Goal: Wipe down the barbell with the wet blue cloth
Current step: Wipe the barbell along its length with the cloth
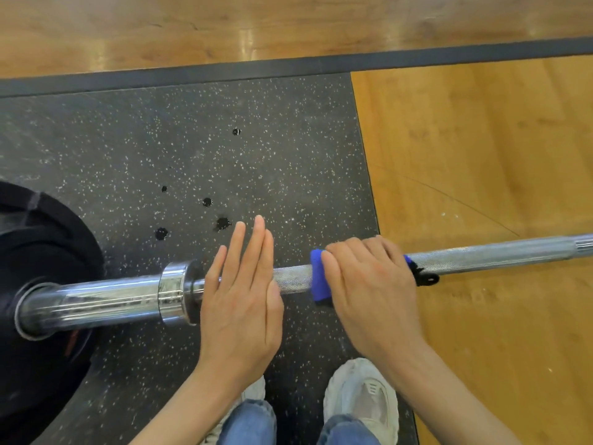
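Right hand (369,284) is wrapped round the blue cloth (319,277) on the barbell (497,255) shaft, prob so the wet side hugs the knurling, w/ left hand (244,284) flat and open on the bar by the collar (175,290), steadying it over the floor mat (224,139) near its right edge.

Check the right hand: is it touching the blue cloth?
Touching. The head view shows the right hand curled over the blue cloth, which is wrapped round the barbell; no gap shows.
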### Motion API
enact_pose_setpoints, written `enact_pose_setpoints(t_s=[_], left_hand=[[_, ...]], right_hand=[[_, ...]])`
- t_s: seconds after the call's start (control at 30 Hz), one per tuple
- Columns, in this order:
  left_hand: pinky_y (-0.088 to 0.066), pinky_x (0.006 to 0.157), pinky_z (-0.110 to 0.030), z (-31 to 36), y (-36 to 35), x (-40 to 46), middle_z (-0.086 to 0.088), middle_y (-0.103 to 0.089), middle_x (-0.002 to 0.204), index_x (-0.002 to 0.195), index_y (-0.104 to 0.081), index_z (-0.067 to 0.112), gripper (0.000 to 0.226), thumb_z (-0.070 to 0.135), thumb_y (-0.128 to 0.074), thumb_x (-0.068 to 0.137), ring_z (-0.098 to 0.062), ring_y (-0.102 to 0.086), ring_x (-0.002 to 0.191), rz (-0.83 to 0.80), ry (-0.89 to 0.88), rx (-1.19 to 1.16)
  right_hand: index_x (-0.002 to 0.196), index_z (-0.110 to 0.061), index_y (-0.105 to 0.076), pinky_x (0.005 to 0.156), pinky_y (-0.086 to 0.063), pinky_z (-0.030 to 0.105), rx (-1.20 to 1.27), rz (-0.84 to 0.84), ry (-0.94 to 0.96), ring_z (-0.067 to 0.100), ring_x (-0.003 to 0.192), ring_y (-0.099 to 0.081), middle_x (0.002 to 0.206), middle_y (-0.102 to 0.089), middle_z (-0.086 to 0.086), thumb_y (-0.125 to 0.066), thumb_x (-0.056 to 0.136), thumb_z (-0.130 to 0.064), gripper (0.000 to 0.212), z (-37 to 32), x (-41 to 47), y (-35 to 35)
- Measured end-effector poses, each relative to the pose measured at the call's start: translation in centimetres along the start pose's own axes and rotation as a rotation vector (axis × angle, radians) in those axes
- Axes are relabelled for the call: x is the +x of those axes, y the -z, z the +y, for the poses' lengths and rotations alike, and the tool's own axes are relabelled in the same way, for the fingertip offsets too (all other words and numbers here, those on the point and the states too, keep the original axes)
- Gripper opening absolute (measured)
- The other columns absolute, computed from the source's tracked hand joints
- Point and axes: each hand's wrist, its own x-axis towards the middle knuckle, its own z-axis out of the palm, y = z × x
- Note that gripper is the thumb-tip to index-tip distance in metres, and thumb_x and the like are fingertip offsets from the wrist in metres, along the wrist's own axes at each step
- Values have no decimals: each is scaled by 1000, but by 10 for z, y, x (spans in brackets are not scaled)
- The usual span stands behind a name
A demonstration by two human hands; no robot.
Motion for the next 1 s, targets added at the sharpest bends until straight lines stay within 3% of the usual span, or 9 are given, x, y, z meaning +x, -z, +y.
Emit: enact_pose_setpoints(t_s=[0.07,0.17,0.3,0.4,0.5,0.67,0.8,0.87,1.0], left_hand=[[-10,125,-39,1,-1,-2,-9,-27,166,154,-37,1,58,23,-22,102,-26,-15,156,0,-4,14],[-8,126,-38,0,-1,-2,-7,-28,166,153,-39,2,57,23,-25,102,-26,-14,156,8,-15,16],[-7,127,-39,-1,-3,4,-7,-26,166,155,-36,3,58,22,-25,102,-27,-12,157,20,-19,38],[-10,126,-41,-1,-4,9,-8,-30,165,153,-40,2,56,24,-22,104,-27,-14,156,37,-5,39],[-15,125,-43,-4,-4,15,-8,-31,164,153,-40,2,56,24,-24,103,-27,-15,156,43,-9,34],[-15,125,-41,-6,-7,28,-5,-32,164,153,-41,4,56,23,-26,102,-26,-19,155,56,-16,69],[-17,125,-42,-10,-8,37,-5,-34,163,152,-43,5,55,25,-23,104,-27,-21,155,64,-28,85],[-17,125,-42,-13,-8,43,-5,-35,162,152,-44,5,56,26,-20,105,-27,-22,154,71,-38,82],[-21,122,-42,-17,-10,55,-5,-40,160,149,-49,6,55,24,-23,104,-28,-27,152,91,-49,101]], right_hand=[[85,-23,-55,90,-40,41,2,-8,41,24,77,-46,80,-52,-3,-8,109,-28,52,-26,5,-5],[93,-19,-62,90,-44,39,91,47,152,24,79,-52,86,-59,-2,-22,111,-30,46,-23,3,-12],[113,-19,-68,107,-40,44,104,156,9,25,102,-62,105,-67,-5,-29,111,-34,42,-4,-8,-11],[121,-17,-67,111,-36,45,143,125,65,26,115,-59,114,-67,-4,-31,109,-32,41,-37,-4,-21],[125,-14,-65,110,-37,43,157,97,198,28,113,-60,115,-65,0,-31,109,-32,41,-7,0,-18],[130,-13,-65,117,-30,50,156,177,6,29,127,-56,128,-65,0,-30,111,-29,43,-8,2,-23],[139,-10,-58,117,-33,47,150,208,221,28,132,-53,138,-61,4,-34,112,-27,40,17,7,-26],[142,-9,-54,119,-31,47,163,256,196,29,136,-49,142,-58,6,-37,111,-24,38,34,4,-26],[137,-3,-60,118,-32,46,312,282,144,27,138,-47,139,-61,7,-46,106,-15,35,3,16,-35]])
